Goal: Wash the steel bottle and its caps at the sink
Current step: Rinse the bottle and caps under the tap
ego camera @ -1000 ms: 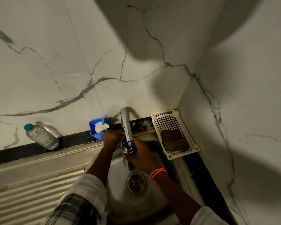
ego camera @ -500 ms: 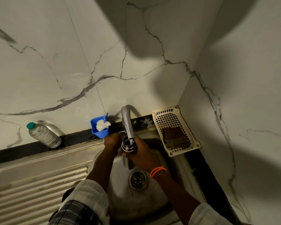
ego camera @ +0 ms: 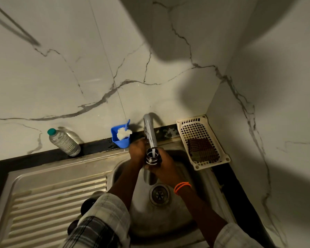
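Under the spout of the curved chrome tap (ego camera: 150,133), over the round steel sink basin (ego camera: 170,219), I see the open-mouthed steel bottle (ego camera: 152,157) held upright, a white stream of water running straight into its neck. Right hand (ego camera: 164,168) grips the bottle body, fingers wrapped round it just below the threaded neck; an orange beaded band (ego camera: 182,187) sits on that wrist. Left hand (ego camera: 137,149) is up at the tap's base, to the left of the bottle; I cannot tell whether its fingers grip anything there. Checked sleeves (ego camera: 104,222) cover both forearms nearest me.

Drain strainer (ego camera: 159,194) lies near the basin's middle, below the bottle. Two dark round objects (ego camera: 87,206) show on the ribbed steel draining board (ego camera: 48,204) beside the left sleeve; too hidden to name. Far left against the marble wall stands a clear plastic bottle with green cap (ego camera: 64,142). Blue plastic holder (ego camera: 121,137) with a white brush sits just left of the tap. Far right, a cream perforated plastic tray (ego camera: 200,126) holds a dark checked scrub pad (ego camera: 202,149).
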